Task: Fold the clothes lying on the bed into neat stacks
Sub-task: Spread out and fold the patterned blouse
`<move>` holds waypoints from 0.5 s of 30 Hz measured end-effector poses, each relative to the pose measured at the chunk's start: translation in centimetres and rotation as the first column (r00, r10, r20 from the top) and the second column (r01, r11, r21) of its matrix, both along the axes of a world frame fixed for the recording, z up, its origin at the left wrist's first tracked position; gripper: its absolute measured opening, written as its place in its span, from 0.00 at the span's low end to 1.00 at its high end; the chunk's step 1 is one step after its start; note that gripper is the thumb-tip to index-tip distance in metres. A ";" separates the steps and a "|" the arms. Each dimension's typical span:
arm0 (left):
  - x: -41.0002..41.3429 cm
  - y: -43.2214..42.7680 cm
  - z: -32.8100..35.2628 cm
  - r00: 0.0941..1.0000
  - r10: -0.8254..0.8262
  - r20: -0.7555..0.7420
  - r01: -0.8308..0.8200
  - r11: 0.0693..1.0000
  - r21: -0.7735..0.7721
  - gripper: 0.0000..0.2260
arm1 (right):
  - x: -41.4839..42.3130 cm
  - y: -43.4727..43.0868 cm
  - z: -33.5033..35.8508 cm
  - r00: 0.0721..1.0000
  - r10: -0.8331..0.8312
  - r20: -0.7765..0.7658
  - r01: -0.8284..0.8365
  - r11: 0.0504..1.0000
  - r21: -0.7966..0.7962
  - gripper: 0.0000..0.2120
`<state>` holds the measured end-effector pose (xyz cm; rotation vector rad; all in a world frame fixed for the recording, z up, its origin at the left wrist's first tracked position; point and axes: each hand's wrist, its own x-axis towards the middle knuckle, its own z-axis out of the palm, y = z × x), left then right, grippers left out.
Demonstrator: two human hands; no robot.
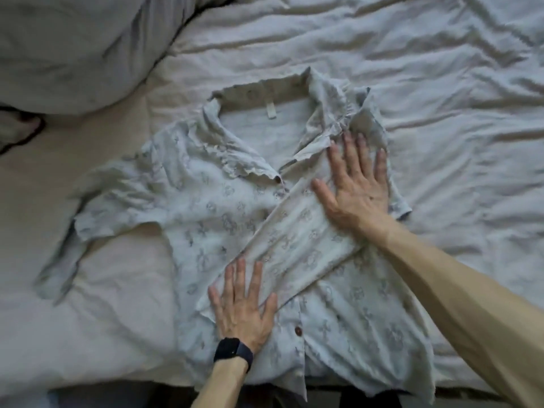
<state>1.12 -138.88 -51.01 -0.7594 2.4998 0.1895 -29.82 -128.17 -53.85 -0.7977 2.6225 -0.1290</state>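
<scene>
A pale short-sleeved shirt with a faint flower print, a ruffled collar and brown buttons lies face up on the bed, collar away from me. Its right sleeve is folded diagonally across the front. My left hand, with a dark watch on the wrist, presses flat on the lower end of that folded sleeve. My right hand lies flat with spread fingers on the shirt's right shoulder, beside the collar. The left sleeve is spread out to the left.
The bed is covered with a wrinkled white sheet. A bunched grey duvet lies at the top left, with a dark-edged item at the left edge. The bed's near edge runs along the bottom.
</scene>
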 end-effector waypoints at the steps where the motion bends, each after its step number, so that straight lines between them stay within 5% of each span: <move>1: 1.4 -0.4 0.0 1.000 -0.009 0.004 0.010 1.000 -0.017 0.32 | 0.4 -0.2 0.2 1.000 -0.021 -0.023 0.021 1.000 0.011 0.38; 6: 4.6 -2.5 0.1 0.999 -0.003 -0.050 0.002 1.000 -0.018 0.39 | 6.7 -1.1 1.6 0.992 -0.123 -0.011 0.123 0.992 -0.001 0.39; 12: 9.3 -5.9 -0.2 0.975 -0.087 -0.207 0.087 0.996 -0.011 0.41 | 25.7 -4.2 2.4 0.971 0.239 0.003 -0.239 0.970 -0.035 0.35; 15: 13.6 -10.6 0.7 0.970 -0.127 -0.209 0.132 0.991 0.009 0.40 | 32.0 -5.6 3.3 0.967 0.249 0.049 -0.249 0.968 0.000 0.33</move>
